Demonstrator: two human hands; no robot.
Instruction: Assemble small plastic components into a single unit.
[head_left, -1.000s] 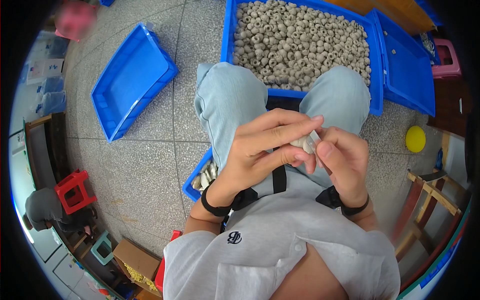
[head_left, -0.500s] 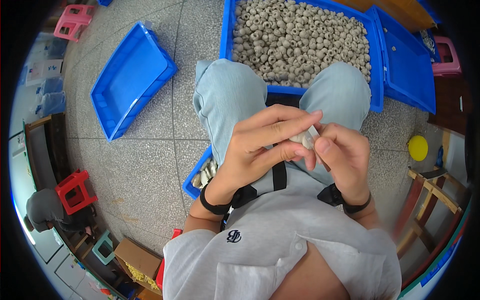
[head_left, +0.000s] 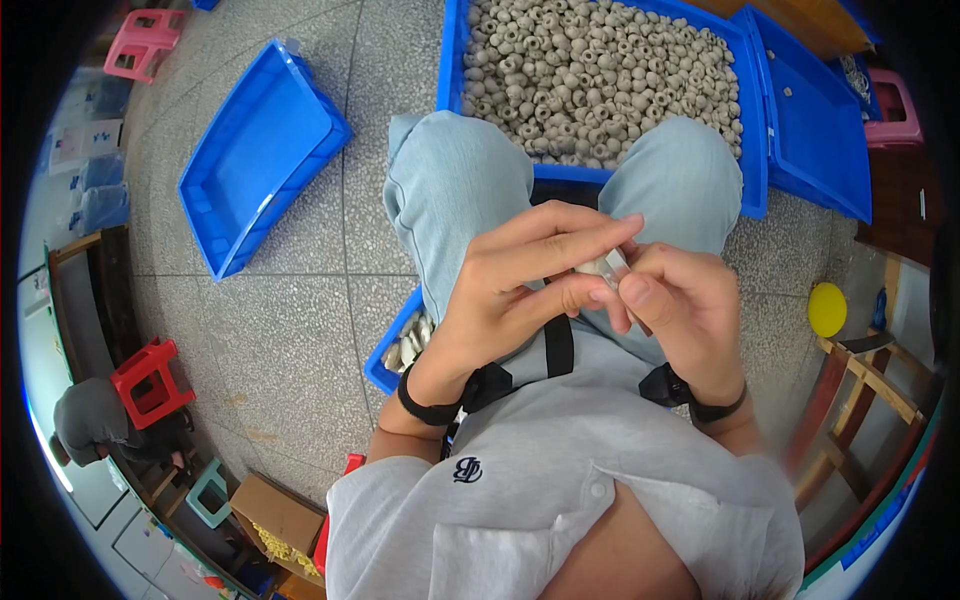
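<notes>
Above my lap, both hands meet around small things. My left hand (head_left: pixel 505 285) is closed, its fingers pinching a small pale grey piece (head_left: pixel 593 267) that they mostly cover. My right hand (head_left: pixel 692 310) grips a thin, flat, shiny strip (head_left: pixel 614 262) between thumb and fingers, its edge against the pale piece. What kind of tool the strip is, I cannot tell. Just beyond my knees stands a large blue crate (head_left: pixel 452 60), filled with many small grey round pieces with holes (head_left: pixel 600 80).
An empty blue crate (head_left: pixel 262 160) lies on the floor to the left; another blue tray (head_left: pixel 815 130) adjoins the full one on the right. Beside my left thigh a small blue bin (head_left: pixel 378 372) holds pale pieces. A red stool (head_left: pixel 150 382) and a person (head_left: pixel 95 420) are far left.
My hands stay together in nearly the same place. The shiny strip has shifted slightly left and tilted against the pale piece.
</notes>
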